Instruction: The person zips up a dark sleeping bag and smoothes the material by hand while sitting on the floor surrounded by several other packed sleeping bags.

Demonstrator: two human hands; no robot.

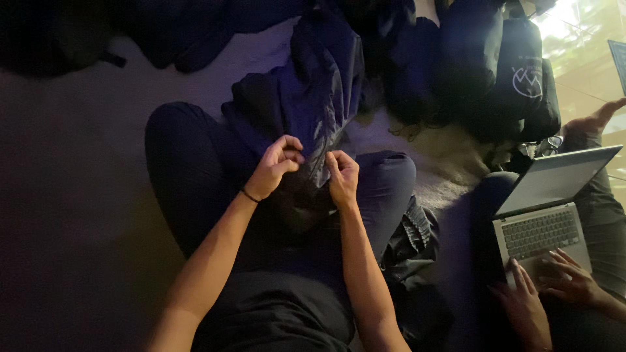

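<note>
Head view, looking down at a seated person's crossed legs on a pale floor (78, 195). The left hand (277, 166) and right hand (342, 176) both pinch an edge of a dark navy, glossy fabric garment (313, 98), which drapes from the lap away over the floor; the fingers are clenched on the cloth, close together but apart. The step in hand appears to be working a small detail along that edge; a next move would call for a steady two-handed pinch. At right, another person's hands (554, 280) rest on a grey laptop (548, 208).
</note>
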